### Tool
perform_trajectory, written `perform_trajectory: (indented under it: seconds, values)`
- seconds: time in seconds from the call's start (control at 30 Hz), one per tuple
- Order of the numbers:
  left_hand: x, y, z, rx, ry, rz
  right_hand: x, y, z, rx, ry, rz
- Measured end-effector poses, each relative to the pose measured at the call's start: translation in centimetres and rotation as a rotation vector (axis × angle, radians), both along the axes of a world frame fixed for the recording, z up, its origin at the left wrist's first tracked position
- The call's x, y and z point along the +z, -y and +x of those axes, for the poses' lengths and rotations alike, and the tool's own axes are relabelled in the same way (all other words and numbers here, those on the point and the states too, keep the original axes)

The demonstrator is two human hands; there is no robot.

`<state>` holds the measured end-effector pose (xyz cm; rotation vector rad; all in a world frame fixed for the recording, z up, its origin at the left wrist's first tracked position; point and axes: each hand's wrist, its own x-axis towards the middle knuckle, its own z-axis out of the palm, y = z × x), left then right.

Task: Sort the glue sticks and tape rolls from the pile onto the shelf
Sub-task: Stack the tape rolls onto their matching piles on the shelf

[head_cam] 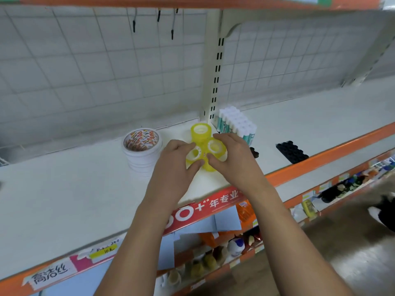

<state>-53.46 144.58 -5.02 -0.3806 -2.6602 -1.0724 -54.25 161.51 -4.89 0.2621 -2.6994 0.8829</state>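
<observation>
Three stacks of yellow tape rolls stand together on the white shelf [64, 189]. My left hand [174, 163] grips the left yellow stack [193, 154] with thumb and fingers curled round it. The right yellow stack [214, 147] is gripped by my right hand [233, 159]. A third yellow stack [201, 131] stands free behind them. Upright white-capped glue sticks [237, 124] are packed in rows just right of the shelf post. A stack of white tape rolls [142, 150] stands to the left of my hands.
A black tray of dark caps [291, 151] lies near the shelf's orange front edge [320, 159], and a dark object [254, 152] peeks out behind my right hand. The slotted upright post [213, 82] rises behind the tapes. Lower shelves hold mixed goods.
</observation>
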Motion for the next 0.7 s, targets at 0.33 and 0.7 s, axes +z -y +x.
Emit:
perform_trajectory:
  seconds: [0.33, 0.7]
  values:
    - [1.2, -2.1, -2.2, 0.064, -0.076, -0.01, -1.0, -2.1, -2.0, 0.139, 0.028, -0.049]
    - [0.3, -6.6, -2.4, 0.193, -0.036, 0.002, -1.3, -5.3, -3.1, 0.294, 0.146, -0.052]
